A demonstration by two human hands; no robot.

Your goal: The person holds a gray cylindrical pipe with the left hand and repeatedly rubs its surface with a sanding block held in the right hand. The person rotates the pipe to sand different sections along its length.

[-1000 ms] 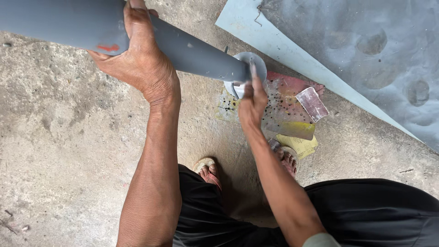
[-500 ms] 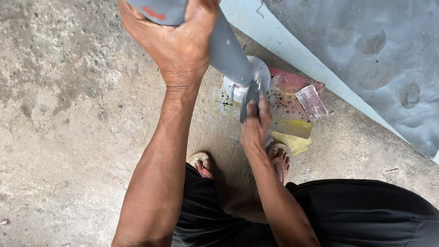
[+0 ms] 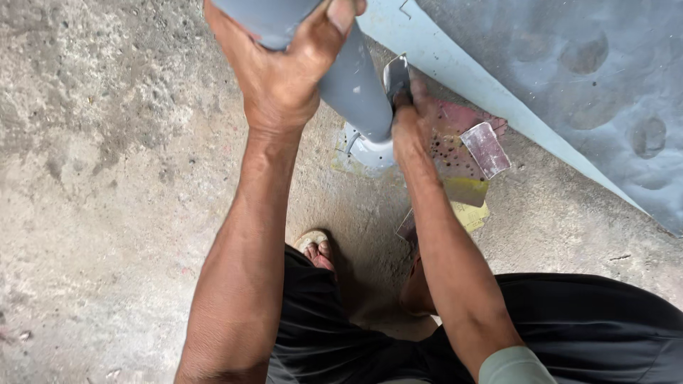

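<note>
A grey plastic pipe point(image 3: 352, 85) runs steeply from the top edge of the view, near 12 o'clock, down to the concrete floor point(image 3: 107, 178) just above the middle of the picture, where its lower end meets a pale, round fitting point(image 3: 370, 151) resting on the ground. The left hand point(image 3: 281, 71) is wrapped around the upper part of the pipe, fingers curled over its far side and the thumb point(image 3: 345, 11) laid across the top, so it grips the pipe firmly. The right hand point(image 3: 411, 117) sits at 3 o'clock from the pipe's lower end, its fingers pressed together around a small flat piece of metal point(image 3: 395, 75) that it holds against the side of the pipe; exactly how the fingertips pinch it is hidden behind the knuckles.

Just past the right hand, toward 3 o'clock, lies a reddish, speckled sheet point(image 3: 455, 139) on the floor, with a small square of clear plastic film point(image 3: 487, 148) on it and a yellow scrap point(image 3: 468, 203) at its near edge, toward 5 o'clock. Beyond these, from 1 o'clock down to 4 o'clock, a large grey-blue sheet point(image 3: 569, 78) with shallow round dents covers the floor, its pale border running diagonally.

At 6 o'clock, between the forearms, bare toes in a sandal point(image 3: 316, 250) show on the concrete, and black clothing point(image 3: 569, 320) fills the lower edge.
</note>
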